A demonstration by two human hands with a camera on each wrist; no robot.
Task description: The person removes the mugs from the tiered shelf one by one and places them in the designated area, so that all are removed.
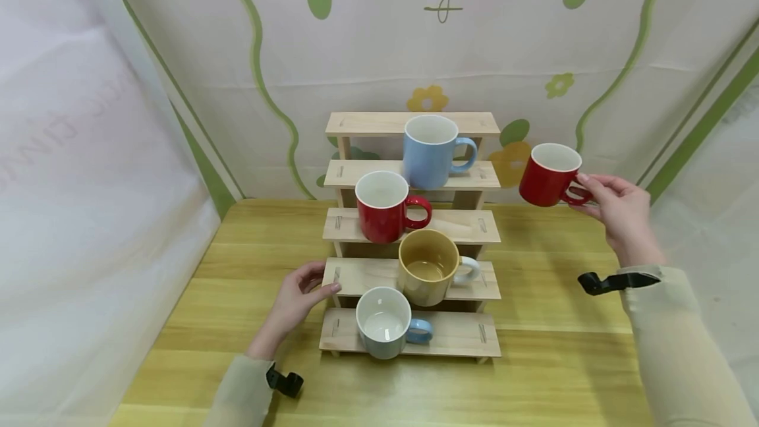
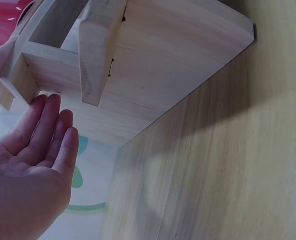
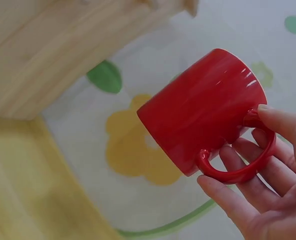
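Observation:
My right hand (image 1: 625,213) holds a red mug (image 1: 547,180) by its handle, in the air to the right of a wooden stepped rack (image 1: 364,275). In the right wrist view the thumb presses the top of the handle (image 3: 240,175) and fingers pass around it. My left hand (image 1: 296,302) grips the rack's left side, thumb over a lower step and fingertips at its edge. On the rack stand a light-blue mug (image 1: 427,160), another red mug (image 1: 379,219), a yellow mug with a white handle (image 1: 423,285) and a pale mug with a blue handle (image 1: 379,338).
The rack stands on a wood-grain table (image 1: 551,354) near its back edge. Its top step (image 1: 367,124) bears no mug. A white cloth (image 1: 367,31) with green and orange plant prints hangs behind, and pale cloth walls flank both sides.

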